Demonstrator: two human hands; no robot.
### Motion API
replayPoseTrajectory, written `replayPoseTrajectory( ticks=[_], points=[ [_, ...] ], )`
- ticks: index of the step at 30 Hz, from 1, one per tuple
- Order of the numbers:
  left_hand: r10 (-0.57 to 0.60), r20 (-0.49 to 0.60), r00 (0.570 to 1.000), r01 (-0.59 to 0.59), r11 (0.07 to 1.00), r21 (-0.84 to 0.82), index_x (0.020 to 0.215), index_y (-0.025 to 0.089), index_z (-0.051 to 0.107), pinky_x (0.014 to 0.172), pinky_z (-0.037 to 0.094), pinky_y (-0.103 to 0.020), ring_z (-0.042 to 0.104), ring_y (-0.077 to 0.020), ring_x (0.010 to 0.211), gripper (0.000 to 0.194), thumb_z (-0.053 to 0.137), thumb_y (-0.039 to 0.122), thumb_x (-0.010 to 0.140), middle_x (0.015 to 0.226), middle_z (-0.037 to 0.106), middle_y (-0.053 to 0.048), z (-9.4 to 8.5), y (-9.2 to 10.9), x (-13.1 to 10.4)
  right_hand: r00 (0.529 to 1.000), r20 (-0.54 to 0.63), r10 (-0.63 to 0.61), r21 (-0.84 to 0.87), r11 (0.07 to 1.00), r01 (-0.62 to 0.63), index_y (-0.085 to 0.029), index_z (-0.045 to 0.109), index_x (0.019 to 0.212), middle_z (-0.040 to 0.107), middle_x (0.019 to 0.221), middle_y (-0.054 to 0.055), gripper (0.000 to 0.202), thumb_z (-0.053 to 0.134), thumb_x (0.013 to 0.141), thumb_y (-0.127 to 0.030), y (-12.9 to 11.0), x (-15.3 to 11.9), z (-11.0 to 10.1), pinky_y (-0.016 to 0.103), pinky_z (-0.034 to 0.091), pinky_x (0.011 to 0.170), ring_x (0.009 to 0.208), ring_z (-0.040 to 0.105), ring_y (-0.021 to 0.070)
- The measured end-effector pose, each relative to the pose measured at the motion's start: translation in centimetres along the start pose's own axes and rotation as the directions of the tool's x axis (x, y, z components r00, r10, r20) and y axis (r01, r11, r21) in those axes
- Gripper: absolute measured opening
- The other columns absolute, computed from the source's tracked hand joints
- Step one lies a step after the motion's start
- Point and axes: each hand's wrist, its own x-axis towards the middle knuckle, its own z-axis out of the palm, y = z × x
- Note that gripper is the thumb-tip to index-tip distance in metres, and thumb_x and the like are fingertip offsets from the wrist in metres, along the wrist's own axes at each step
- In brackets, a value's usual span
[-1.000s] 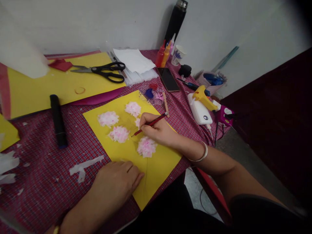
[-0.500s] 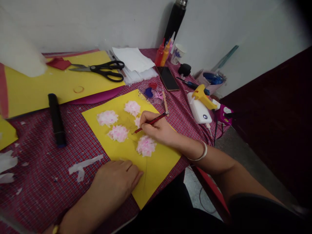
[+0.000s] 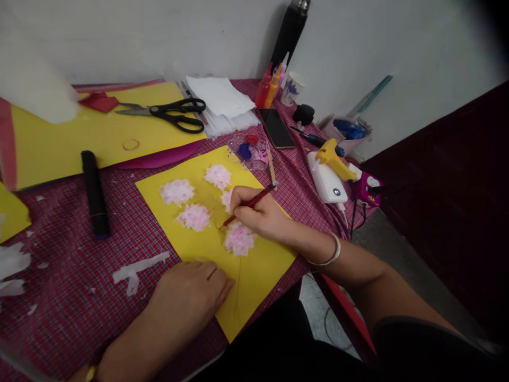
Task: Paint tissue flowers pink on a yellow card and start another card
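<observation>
In the head view, a yellow sheet is laid on the checked cloth, its near edge toward the wearer. A red-and-black pencil is clamped between the thumb and fingers of the right hand; its tip is directed at the sheet, just beside the lower-right pink-and-white paper blossom. The left hand is placed palm down over the sheet's near-left edge, fingers close together, with nothing seen gripped. Five blossoms are already positioned, one partly covered by the right hand; whether they are glued cannot be told. Thin lines are marked between the blossoms and below the lower-right one. These lines are left without visible colour or covering; line work appears to be in progress. Scissors are set on another yellow sheet, and a yellow glue gun is rested on a white power bank.
</observation>
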Motion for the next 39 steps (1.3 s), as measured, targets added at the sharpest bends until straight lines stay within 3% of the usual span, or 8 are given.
replayPoseTrajectory(
  ticks=[3, 18, 23, 39],
  points=[
    [0.007, -0.014, 1.000, -0.007, 1.000, 0.005, 0.065, 0.024, 0.056, 0.046, 0.035, -0.033, 0.054, -0.0191, 0.046, 0.037, 0.037, 0.014, 0.095, 0.055, 0.057, 0.001, 0.12, 0.02, 0.01, 0.999, -0.033, -0.006, -0.004, 1.000, 0.005, -0.019, 0.045, 0.068, 0.046, 0.064, -0.004, 0.006, 0.046, 0.073, -0.018, 0.07, 0.06, 0.01, 0.024, 0.032, 0.055, 0.060, 0.042, 0.0098],
    [-0.008, -0.029, 1.000, 0.008, 1.000, 0.013, 0.066, 0.023, 0.056, 0.048, 0.037, -0.032, 0.056, -0.0188, 0.048, 0.033, 0.041, 0.016, 0.094, 0.055, 0.058, 0.001, 0.14, 0.05, -0.19, 1.000, 0.017, -0.004, -0.031, 1.000, 0.004, -0.019, 0.045, 0.067, 0.045, 0.063, -0.004, 0.006, 0.045, 0.072, -0.017, 0.28, 0.11, -0.04, 0.024, 0.033, 0.057, 0.060, 0.040, 0.0095],
    [0.011, 0.030, 0.999, -0.012, 1.000, 0.028, 0.067, 0.023, 0.056, 0.048, 0.036, -0.032, 0.056, -0.0196, 0.050, 0.029, 0.045, 0.015, 0.092, 0.057, 0.059, 0.001, 0.31, -0.04, -0.31, 1.000, 0.016, -0.014, -0.006, 1.000, 0.014, -0.020, 0.044, 0.065, 0.044, 0.063, -0.004, 0.007, 0.045, 0.071, -0.017, 0.04, -0.01, -0.19, 0.024, 0.033, 0.056, 0.059, 0.040, 0.0094],
    [0.006, 0.047, 0.999, -0.007, 0.999, 0.033, 0.067, 0.023, 0.058, 0.049, 0.035, -0.033, 0.057, -0.0207, 0.051, 0.027, 0.048, 0.014, 0.090, 0.059, 0.059, 0.001, 0.05, 0.01, -0.23, 0.998, 0.062, -0.004, -0.009, 1.000, 0.005, -0.019, 0.041, 0.062, 0.043, 0.062, -0.004, 0.008, 0.045, 0.069, -0.016, -0.17, -0.10, -0.33, 0.024, 0.032, 0.055, 0.059, 0.040, 0.0093]
  ],
)
